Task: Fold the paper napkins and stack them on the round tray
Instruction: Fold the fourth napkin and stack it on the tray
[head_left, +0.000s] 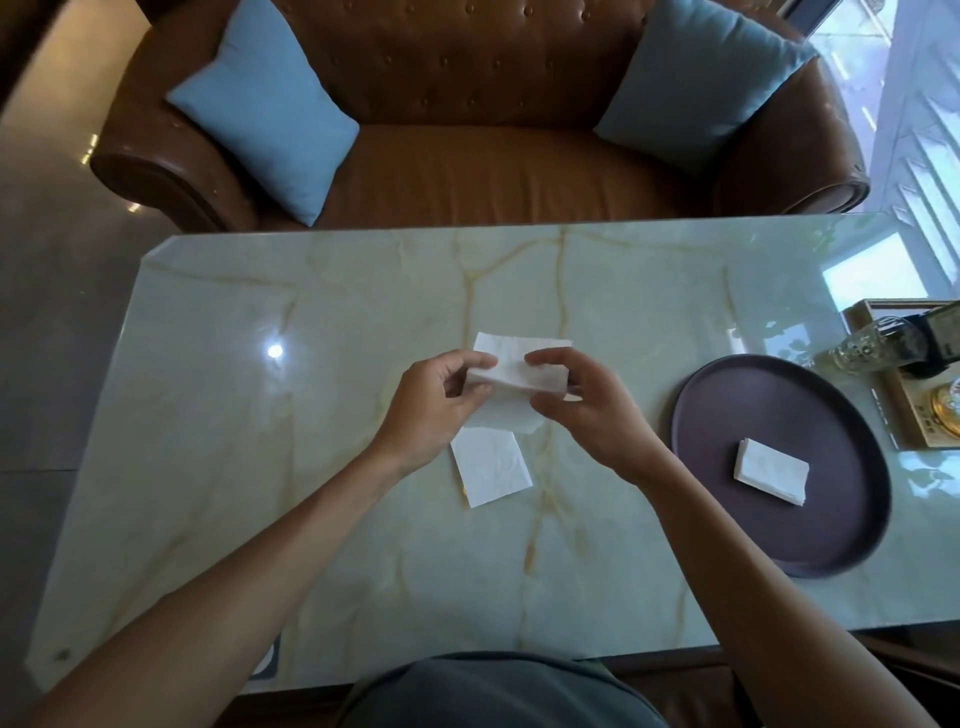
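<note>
Both hands hold a white paper napkin above the middle of the marble table. My left hand pinches its left edge and my right hand pinches its right side; the napkin is partly folded, its lower half hanging down. Another white napkin lies flat on the table just below the hands. A dark round tray sits to the right, with a small stack of folded napkins in its middle.
The pale green marble table stretches wide. At the far right stands a wooden tray with a glass bottle and dark items. Behind the table is a brown leather sofa with two blue cushions.
</note>
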